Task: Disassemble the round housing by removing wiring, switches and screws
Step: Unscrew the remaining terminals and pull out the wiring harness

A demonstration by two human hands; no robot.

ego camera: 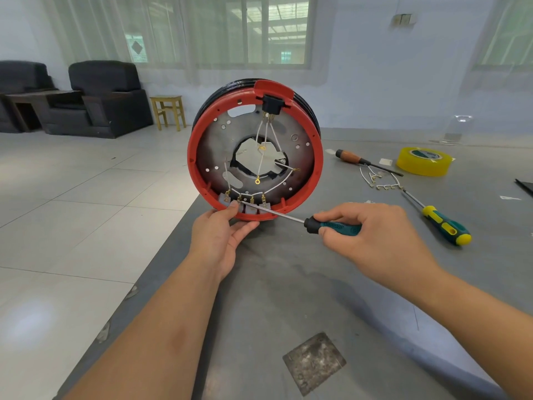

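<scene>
Both forearms reach in from the bottom of the frame over the grey table, the largest thing in view, which fills the lower right. Standing on edge at the frame's centre is the round housing, red-rimmed with a black band behind and a grey metal plate inside; it looks rigid and moderately light, plastic around thin sheet metal, and being balanced on its rim it would likely roll or tip if left unsupported. The left hand steadies it at the bottom edge, thumb curled over the red rim and fingers spread underneath, which seems the sensible place to hold, since the rim is stiff and free of parts. The right hand, at centre right, has its fingers wrapped round the teal handle of a screwdriver, whose shaft runs up-left to the row of switches at the housing's lower inner rim. Those small grey blocks carry brass terminals, and the thin white wiring fans from them up to a black socket at the top; the wires are soft and slack, the terminals probably bend easily, so prying should be gentle. At the right lie a yellow tape roll, a second screwdriver, a wooden-handled tool and loose wires.
</scene>
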